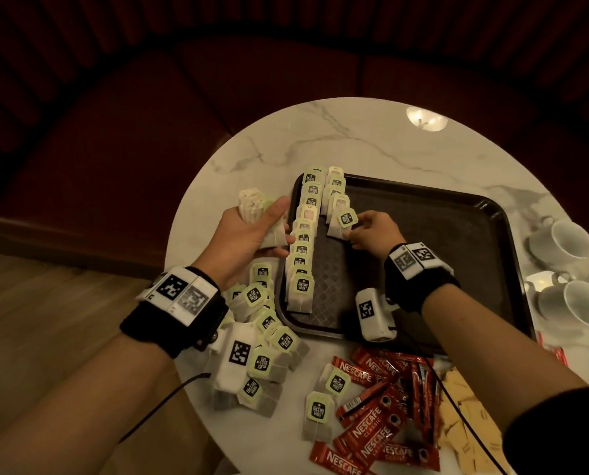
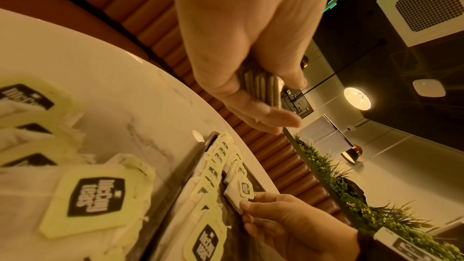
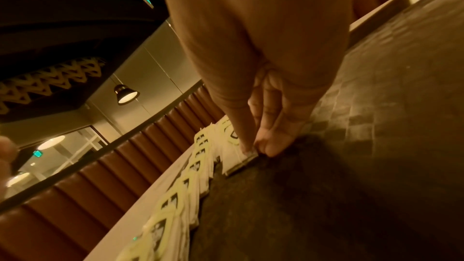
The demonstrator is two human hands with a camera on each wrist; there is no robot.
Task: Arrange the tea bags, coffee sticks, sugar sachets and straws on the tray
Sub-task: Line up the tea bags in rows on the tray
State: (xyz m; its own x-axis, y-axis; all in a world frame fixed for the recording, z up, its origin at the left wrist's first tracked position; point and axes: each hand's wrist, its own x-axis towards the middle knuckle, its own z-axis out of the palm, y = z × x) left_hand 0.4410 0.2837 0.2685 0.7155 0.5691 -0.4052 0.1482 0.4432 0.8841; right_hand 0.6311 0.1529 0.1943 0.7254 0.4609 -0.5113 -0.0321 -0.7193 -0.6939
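A dark tray point(image 1: 440, 234) lies on the round marble table point(image 1: 354, 142). Along its left side run two overlapping rows of tea bags point(image 1: 301, 248) with green tags. My right hand point(image 1: 356, 231) pinches the nearest tea bag point(image 1: 341, 222) of the shorter second row, its lower edge touching the tray point(image 3: 376, 106); the pinch shows at the tea bag's corner point(image 3: 248, 155). My left hand point(image 1: 269, 231) hovers left of the tray and grips a stack of tea bags point(image 1: 255, 209), seen edge-on as a stack point(image 2: 261, 86). Loose tea bags point(image 1: 269, 341) are heaped below it.
Red coffee sticks point(image 1: 382, 416) and tan sugar sachets point(image 1: 464, 416) lie at the table's front. Two white cups point(image 1: 567, 245) stand on the right beside the tray. A dark red bench point(image 1: 149, 114) curves behind the table. Most of the tray's right part is bare.
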